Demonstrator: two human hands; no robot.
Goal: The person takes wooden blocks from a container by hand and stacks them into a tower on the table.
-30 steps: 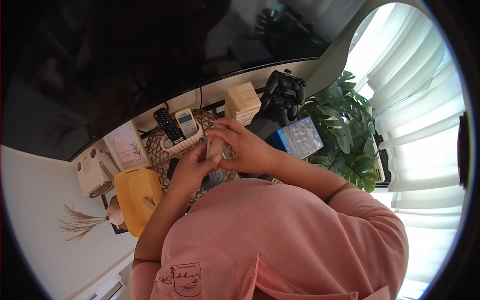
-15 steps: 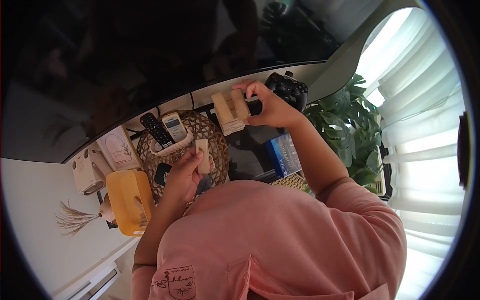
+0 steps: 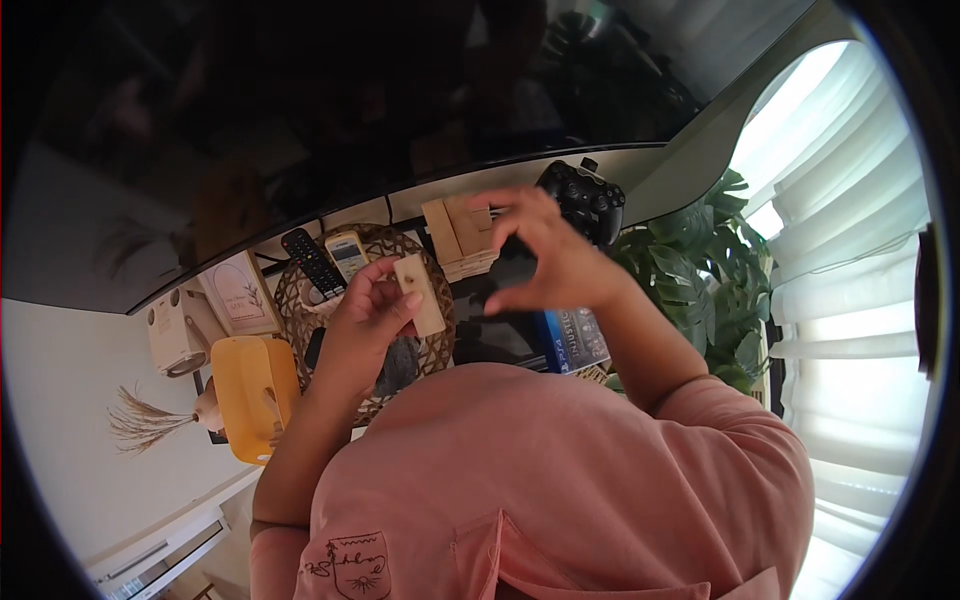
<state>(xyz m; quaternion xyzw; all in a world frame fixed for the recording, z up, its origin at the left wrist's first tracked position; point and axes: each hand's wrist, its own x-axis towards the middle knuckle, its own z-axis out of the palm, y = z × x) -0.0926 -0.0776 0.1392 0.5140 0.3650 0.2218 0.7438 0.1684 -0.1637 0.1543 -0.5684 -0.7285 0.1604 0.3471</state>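
Observation:
In my left hand (image 3: 362, 325) a small flat wooden block (image 3: 428, 308) is pinched between thumb and fingers, above the woven mat (image 3: 440, 345). My right hand (image 3: 560, 262) is raised with thumb and fingers spread apart, somewhat blurred, and nothing is in it. Just left of its fingertips stands a short stack of wooden blocks (image 3: 442, 232), laid in layers; the fingers partly cover its right side. A yellow bin (image 3: 228, 400) at the left has a few wooden pieces (image 3: 272, 408) inside.
Remotes (image 3: 312, 262) stand in a small holder on the mat. A game controller (image 3: 582, 200) sits behind my right hand, and a blue game case (image 3: 575, 345) lies below it. A television screen (image 3: 300, 120) spans the back; leafy plant (image 3: 690, 270) and curtains (image 3: 850, 250) are right.
My right hand has drawn back from the stack toward me and opened; a block now bridges the stack's top. My left hand has raised its block slightly toward the stack.

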